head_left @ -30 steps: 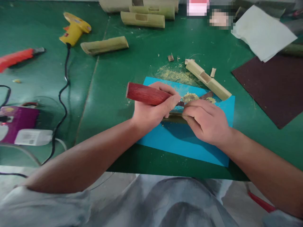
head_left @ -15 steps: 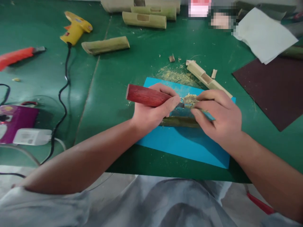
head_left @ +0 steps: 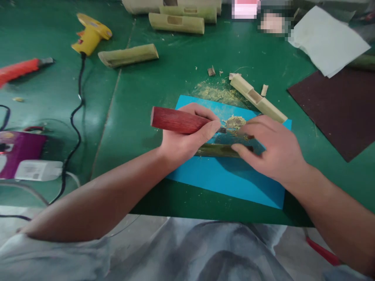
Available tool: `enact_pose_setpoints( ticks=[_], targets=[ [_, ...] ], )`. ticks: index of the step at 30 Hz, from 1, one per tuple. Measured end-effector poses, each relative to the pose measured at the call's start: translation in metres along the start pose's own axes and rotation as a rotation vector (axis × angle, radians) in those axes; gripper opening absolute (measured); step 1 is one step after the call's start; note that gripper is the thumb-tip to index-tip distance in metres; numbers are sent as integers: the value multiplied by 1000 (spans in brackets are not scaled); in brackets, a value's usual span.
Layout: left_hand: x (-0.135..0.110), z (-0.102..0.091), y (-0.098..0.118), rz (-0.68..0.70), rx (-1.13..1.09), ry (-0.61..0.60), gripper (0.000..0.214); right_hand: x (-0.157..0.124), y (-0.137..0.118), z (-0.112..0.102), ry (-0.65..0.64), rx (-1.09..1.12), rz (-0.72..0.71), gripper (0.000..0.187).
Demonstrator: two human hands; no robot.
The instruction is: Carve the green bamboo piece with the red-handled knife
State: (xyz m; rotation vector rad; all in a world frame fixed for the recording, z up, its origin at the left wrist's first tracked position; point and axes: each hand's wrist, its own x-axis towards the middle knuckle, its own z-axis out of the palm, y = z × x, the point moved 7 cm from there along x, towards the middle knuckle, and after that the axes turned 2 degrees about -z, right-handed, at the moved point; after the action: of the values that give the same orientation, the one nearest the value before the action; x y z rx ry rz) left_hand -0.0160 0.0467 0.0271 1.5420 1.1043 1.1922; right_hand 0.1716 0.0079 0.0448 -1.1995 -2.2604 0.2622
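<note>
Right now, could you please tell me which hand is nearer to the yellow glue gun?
The left. The left hand, gripping the red-handled tool, is to the right of the yellow glue gun and closer to the body; the right hand is even farther right.

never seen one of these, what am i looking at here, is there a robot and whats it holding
There is no robot: these are a person's bare hands, seen by a camera worn on the head, looking forward and down. The left hand grips a red wooden-handled tool with a short metal tip. The right hand, thumb and fingers parted, is over a dark green bamboo piece on a blue sheet; whether it touches the bamboo is unclear. On the green table beyond lie shavings, a pale notched bamboo piece and a yellow gun-shaped tool with a black cord.
</note>
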Motion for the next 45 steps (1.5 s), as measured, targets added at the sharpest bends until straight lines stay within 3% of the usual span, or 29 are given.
enact_pose_setpoints(
  ticks=[3, 6, 12, 16, 22, 27, 30, 35, 42, 45],
  targets=[
    [-1, 1, 0, 51, -16, -47, 24, 0, -6, 11, -173, -65, -72, 25],
    [-2, 1, 2, 148, -33, -105, 29, -1, -10, 18, -264, -66, -125, 25],
    [-4, 5, 7, 280, -27, -206, 31, 0, -18, 11, -167, -70, -195, 21],
    [-5, 9, 9, 254, 1, -218, 30, -1, -8, 14, -213, -90, -85, 27],
    [-5, 3, 4, 152, 31, -158, 36, -1, -14, 18, -236, -149, -168, 17],
    [-5, 2, 6, 173, 26, -168, 31, 0, -8, 18, -204, -137, -85, 21],
    [-5, 5, 7, 129, 112, -218, 34, 0, -5, 20, -213, -64, -96, 25],
    [-4, 11, 20, 150, 213, -321, 23, 1, -1, 23, -211, 39, -93, 13],
    [-4, 13, 16, 68, 194, -333, 24, 1, 1, 25, -208, 109, -88, 12],
    [-5, 14, 16, 116, 171, -355, 20, 1, 1, 26, -199, 128, -94, 12]
  ],
)
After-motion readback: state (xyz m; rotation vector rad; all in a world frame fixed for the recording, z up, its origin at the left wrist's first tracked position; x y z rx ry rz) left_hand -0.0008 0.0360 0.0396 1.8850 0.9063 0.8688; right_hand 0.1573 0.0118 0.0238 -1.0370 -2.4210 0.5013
